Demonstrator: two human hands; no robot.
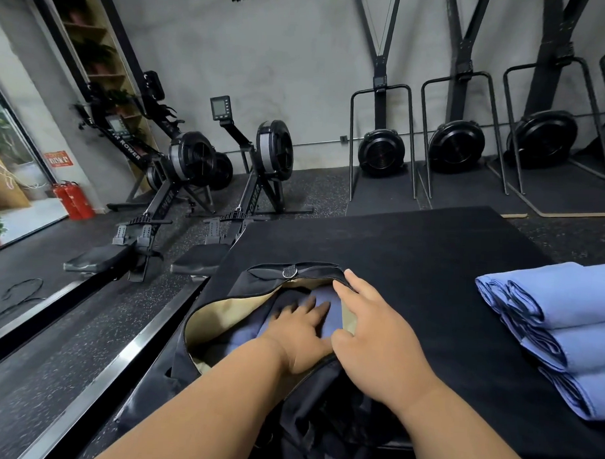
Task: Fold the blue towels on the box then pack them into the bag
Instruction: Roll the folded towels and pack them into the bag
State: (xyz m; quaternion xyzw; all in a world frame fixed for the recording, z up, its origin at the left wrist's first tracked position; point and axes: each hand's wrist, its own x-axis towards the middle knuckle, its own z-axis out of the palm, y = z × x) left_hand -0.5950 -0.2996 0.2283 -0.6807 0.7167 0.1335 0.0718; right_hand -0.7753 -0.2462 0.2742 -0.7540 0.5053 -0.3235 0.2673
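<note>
One black bag (255, 375) lies unzipped at the near left corner of one black box (413, 253); the left hand (299, 335) reaches inside, fingers flat on one blue towel (320, 315) in the tan lining; the right hand (369, 338) rests on the bag's far rim, fingers fairly straight, thumb hooked at the edge; three folded towels (565, 331) sit side by side, touching, on the box's right; two rowing machines (200, 177) stand behind.

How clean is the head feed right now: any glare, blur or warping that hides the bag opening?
Head view: wide-angle warping bends the wall frames and the floor rails at the edges. Daylight washes out the doorway at far left. The bag interior is shadowed, yet the blue towel under the left hand stays readable. The right hand on the rim looks sharp; the folded towels show no blur.
</note>
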